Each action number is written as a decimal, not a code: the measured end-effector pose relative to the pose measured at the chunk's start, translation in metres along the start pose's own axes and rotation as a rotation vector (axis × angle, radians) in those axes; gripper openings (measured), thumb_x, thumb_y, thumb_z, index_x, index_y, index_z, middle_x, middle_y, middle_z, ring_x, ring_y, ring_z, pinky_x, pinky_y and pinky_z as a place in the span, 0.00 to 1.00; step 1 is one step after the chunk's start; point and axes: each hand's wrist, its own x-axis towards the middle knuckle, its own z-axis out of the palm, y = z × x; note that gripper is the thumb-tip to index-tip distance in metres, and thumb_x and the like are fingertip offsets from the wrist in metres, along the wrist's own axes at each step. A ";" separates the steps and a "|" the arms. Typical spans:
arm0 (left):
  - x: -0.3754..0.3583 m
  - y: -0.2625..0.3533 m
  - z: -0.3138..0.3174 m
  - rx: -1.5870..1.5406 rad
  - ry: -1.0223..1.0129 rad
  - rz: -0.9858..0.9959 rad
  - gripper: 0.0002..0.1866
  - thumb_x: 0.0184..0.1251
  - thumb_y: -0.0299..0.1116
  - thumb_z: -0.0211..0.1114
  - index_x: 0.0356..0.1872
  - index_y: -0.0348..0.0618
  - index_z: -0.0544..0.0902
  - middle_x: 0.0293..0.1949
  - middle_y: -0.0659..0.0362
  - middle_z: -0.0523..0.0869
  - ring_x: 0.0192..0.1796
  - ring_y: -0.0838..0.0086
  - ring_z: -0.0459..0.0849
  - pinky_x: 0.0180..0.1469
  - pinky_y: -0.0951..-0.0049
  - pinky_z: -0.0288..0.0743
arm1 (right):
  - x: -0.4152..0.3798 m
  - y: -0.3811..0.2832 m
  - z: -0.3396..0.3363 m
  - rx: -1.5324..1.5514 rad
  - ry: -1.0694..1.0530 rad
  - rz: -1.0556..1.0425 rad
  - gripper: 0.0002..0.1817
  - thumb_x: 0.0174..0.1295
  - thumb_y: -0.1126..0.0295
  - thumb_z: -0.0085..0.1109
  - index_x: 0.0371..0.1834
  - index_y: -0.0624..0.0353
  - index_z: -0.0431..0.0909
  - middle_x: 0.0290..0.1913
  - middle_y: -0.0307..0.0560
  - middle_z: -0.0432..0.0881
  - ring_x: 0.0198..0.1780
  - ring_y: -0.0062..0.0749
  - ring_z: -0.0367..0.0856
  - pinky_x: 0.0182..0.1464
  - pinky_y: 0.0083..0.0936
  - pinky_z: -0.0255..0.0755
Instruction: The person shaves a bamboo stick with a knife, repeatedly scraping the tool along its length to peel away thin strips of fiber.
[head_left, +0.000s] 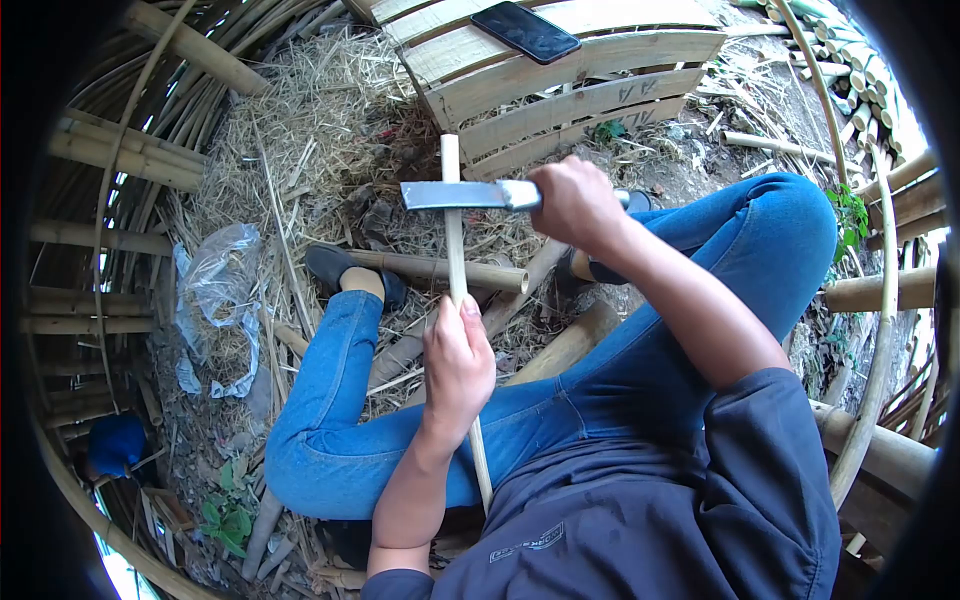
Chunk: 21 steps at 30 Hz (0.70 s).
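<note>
My left hand (459,362) is wrapped round a pale, narrow bamboo strip (455,250), which runs from my lap up and away from me. In my right hand (577,205) is the handle of a knife (455,195) with a broad, straight metal blade and a whitish wrap where blade meets handle. The blade lies across the strip near its far end, pointing left, and appears to touch it. Part of the handle shows beyond my fist. My left fist hides a short length of the strip.
A wooden crate (560,90) stands ahead with a phone (526,31) on top. A cut bamboo pole (440,270) lies by my feet. At left is a clear plastic bag (222,275) on straw. Stacked bamboo (850,60) fills the far right; bamboo walls surround me.
</note>
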 end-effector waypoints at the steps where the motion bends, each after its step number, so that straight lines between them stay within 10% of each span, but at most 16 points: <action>1: -0.001 0.000 0.001 0.000 -0.012 0.001 0.15 0.82 0.33 0.50 0.35 0.33 0.74 0.21 0.41 0.78 0.25 0.42 0.79 0.29 0.47 0.67 | 0.005 0.009 -0.009 -0.014 0.034 -0.119 0.07 0.50 0.72 0.60 0.27 0.60 0.88 0.27 0.64 0.85 0.33 0.59 0.88 0.43 0.47 0.84; 3: 0.001 0.000 0.005 -0.006 -0.026 0.008 0.15 0.83 0.34 0.50 0.33 0.35 0.72 0.19 0.42 0.76 0.23 0.42 0.78 0.27 0.46 0.64 | 0.003 0.011 -0.012 -0.052 0.006 -0.076 0.07 0.49 0.72 0.61 0.27 0.61 0.87 0.28 0.64 0.86 0.34 0.59 0.88 0.44 0.47 0.83; 4: -0.001 -0.005 0.004 0.050 -0.050 0.025 0.15 0.84 0.35 0.48 0.39 0.36 0.76 0.20 0.56 0.78 0.21 0.69 0.79 0.25 0.65 0.71 | 0.003 0.010 -0.009 -0.027 -0.012 -0.037 0.07 0.47 0.71 0.62 0.27 0.59 0.87 0.28 0.62 0.85 0.35 0.58 0.87 0.45 0.47 0.82; 7: 0.001 -0.003 0.002 0.050 -0.027 0.013 0.15 0.85 0.35 0.48 0.38 0.36 0.76 0.19 0.55 0.77 0.21 0.67 0.79 0.26 0.63 0.71 | 0.001 0.004 -0.008 0.002 -0.027 0.017 0.08 0.45 0.71 0.63 0.28 0.58 0.87 0.28 0.59 0.85 0.36 0.57 0.86 0.45 0.49 0.80; 10: 0.007 0.002 0.002 -0.020 0.016 0.060 0.14 0.82 0.33 0.51 0.34 0.34 0.72 0.20 0.40 0.77 0.26 0.40 0.79 0.29 0.45 0.66 | -0.002 0.000 -0.021 -0.012 -0.002 -0.028 0.07 0.51 0.69 0.64 0.29 0.60 0.86 0.28 0.60 0.85 0.35 0.58 0.85 0.44 0.48 0.80; 13: 0.011 -0.009 -0.001 0.081 0.047 0.084 0.15 0.84 0.35 0.48 0.38 0.35 0.75 0.19 0.51 0.77 0.21 0.59 0.79 0.28 0.57 0.70 | -0.015 -0.030 -0.060 0.204 -0.100 -0.067 0.11 0.59 0.64 0.67 0.33 0.63 0.85 0.26 0.59 0.83 0.36 0.58 0.84 0.42 0.47 0.78; 17: 0.014 -0.012 -0.004 -0.034 0.079 0.063 0.12 0.78 0.31 0.55 0.34 0.32 0.73 0.23 0.38 0.80 0.29 0.37 0.80 0.31 0.44 0.70 | -0.019 -0.078 -0.138 0.426 -0.578 -0.333 0.13 0.63 0.67 0.66 0.39 0.69 0.79 0.26 0.61 0.83 0.33 0.55 0.86 0.39 0.47 0.79; 21: 0.013 -0.010 -0.007 -0.103 0.008 -0.058 0.12 0.79 0.32 0.54 0.35 0.33 0.73 0.23 0.42 0.79 0.27 0.44 0.79 0.30 0.48 0.70 | -0.024 -0.113 -0.164 0.342 -0.587 -0.719 0.11 0.68 0.68 0.61 0.37 0.66 0.73 0.21 0.51 0.79 0.20 0.49 0.83 0.22 0.40 0.73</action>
